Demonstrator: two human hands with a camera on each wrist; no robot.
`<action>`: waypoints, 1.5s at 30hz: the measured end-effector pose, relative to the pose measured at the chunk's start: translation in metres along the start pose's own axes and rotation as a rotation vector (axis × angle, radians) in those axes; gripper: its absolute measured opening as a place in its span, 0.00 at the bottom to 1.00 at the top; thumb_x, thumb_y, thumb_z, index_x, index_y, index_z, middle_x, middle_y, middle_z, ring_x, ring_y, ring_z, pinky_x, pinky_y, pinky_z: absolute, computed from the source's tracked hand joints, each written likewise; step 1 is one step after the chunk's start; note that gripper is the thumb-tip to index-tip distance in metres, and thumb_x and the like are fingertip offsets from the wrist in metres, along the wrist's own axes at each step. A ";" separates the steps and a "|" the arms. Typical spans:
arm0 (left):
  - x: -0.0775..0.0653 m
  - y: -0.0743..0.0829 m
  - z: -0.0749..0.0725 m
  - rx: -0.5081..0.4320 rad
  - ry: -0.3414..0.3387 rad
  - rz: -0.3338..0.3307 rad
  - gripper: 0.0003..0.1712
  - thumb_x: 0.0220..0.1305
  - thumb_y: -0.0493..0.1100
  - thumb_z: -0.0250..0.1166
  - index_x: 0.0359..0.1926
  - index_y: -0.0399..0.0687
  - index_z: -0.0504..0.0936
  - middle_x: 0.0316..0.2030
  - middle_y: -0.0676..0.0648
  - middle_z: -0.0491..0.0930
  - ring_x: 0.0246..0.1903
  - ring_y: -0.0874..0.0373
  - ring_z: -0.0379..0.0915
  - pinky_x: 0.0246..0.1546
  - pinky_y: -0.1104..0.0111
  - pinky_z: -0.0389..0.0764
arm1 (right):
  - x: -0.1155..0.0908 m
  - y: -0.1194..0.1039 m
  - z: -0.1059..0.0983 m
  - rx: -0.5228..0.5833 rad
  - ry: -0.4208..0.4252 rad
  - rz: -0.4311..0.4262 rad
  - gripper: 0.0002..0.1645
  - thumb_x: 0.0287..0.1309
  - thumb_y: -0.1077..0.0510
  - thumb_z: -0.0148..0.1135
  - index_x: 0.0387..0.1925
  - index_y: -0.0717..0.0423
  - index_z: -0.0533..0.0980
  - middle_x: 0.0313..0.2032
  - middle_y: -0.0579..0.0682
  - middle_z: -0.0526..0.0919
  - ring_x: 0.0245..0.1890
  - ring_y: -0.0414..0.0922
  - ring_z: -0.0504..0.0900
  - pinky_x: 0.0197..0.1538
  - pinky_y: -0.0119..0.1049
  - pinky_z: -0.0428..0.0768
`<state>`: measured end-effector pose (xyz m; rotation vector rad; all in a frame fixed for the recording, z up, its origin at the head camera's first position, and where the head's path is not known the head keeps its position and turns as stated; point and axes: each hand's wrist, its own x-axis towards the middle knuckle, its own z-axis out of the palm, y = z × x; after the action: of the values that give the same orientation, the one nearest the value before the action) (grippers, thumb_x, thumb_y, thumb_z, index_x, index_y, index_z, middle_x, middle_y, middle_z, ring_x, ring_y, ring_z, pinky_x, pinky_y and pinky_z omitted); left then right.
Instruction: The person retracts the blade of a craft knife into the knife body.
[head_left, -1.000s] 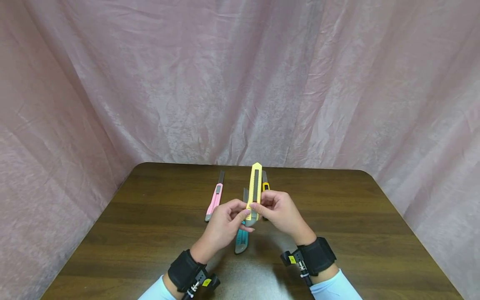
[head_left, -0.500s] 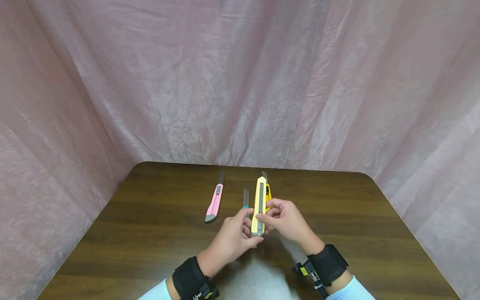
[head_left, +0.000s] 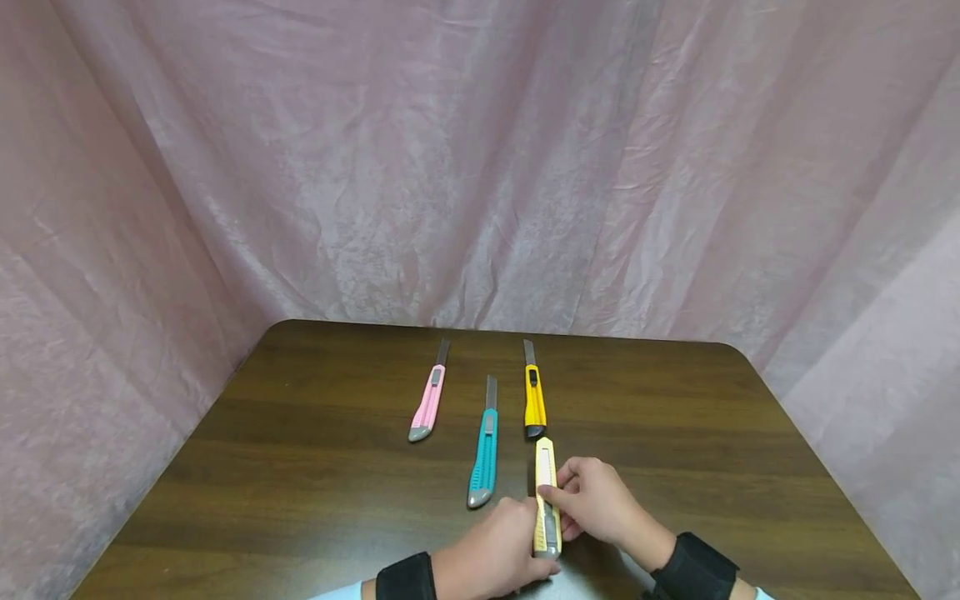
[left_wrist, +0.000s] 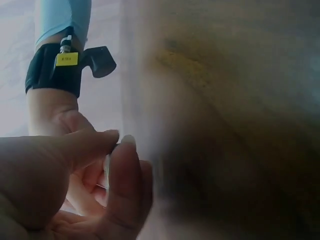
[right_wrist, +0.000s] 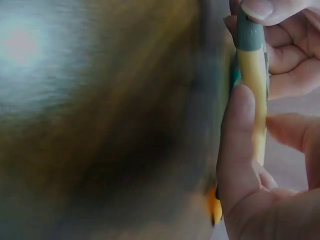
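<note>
Brown wood-grain table stood before pink fabric curtain. Slim pink utility knife lay leftmost on table, blade end toward curtain. Slim teal utility knife lay right of pink knife and nearer person, blade end likewise toward curtain. Slim yellow-and-black utility knife lay right of teal knife and farther back. Broad pale-yellow utility knife sat in front of yellow-and-black knife, between hands: left hand at near end, right hand along right side.
</note>
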<state>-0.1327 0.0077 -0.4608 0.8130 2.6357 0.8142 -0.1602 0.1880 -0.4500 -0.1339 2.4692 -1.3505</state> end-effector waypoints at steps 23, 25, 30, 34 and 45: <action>0.011 0.013 0.006 0.136 -0.109 -0.036 0.21 0.60 0.51 0.74 0.19 0.48 0.76 0.14 0.57 0.68 0.14 0.67 0.63 0.11 0.75 0.63 | 0.002 0.015 -0.001 -0.072 0.056 0.053 0.19 0.57 0.56 0.76 0.38 0.63 0.75 0.16 0.51 0.81 0.11 0.40 0.81 0.16 0.38 0.85; 0.011 0.013 0.007 0.134 -0.102 -0.046 0.21 0.59 0.51 0.75 0.19 0.48 0.76 0.14 0.57 0.69 0.15 0.67 0.63 0.11 0.75 0.64 | 0.003 0.015 -0.001 -0.079 0.067 0.054 0.18 0.58 0.56 0.75 0.37 0.63 0.75 0.16 0.51 0.81 0.10 0.40 0.81 0.16 0.38 0.85; 0.010 0.013 0.007 0.127 -0.091 -0.054 0.21 0.57 0.51 0.76 0.19 0.48 0.76 0.15 0.57 0.69 0.15 0.66 0.63 0.11 0.74 0.63 | 0.004 0.015 -0.001 -0.081 0.074 0.071 0.16 0.62 0.56 0.72 0.36 0.63 0.75 0.17 0.51 0.82 0.10 0.40 0.81 0.16 0.38 0.85; 0.009 0.013 0.006 0.124 -0.088 -0.055 0.21 0.57 0.52 0.76 0.19 0.47 0.76 0.14 0.57 0.69 0.15 0.66 0.62 0.12 0.74 0.63 | 0.005 0.013 -0.002 -0.083 0.051 0.080 0.14 0.64 0.56 0.70 0.36 0.63 0.76 0.17 0.51 0.82 0.11 0.40 0.81 0.16 0.37 0.85; 0.001 0.005 -0.001 0.043 -0.023 -0.059 0.26 0.61 0.61 0.73 0.19 0.50 0.76 0.14 0.59 0.66 0.13 0.68 0.63 0.10 0.76 0.64 | 0.042 0.000 -0.027 -0.407 0.154 0.073 0.25 0.68 0.46 0.65 0.18 0.55 0.75 0.13 0.47 0.74 0.11 0.40 0.76 0.14 0.33 0.77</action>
<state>-0.1316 0.0119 -0.4571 0.7464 2.6519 0.7311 -0.2084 0.1996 -0.4466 -0.0318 2.8195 -0.8425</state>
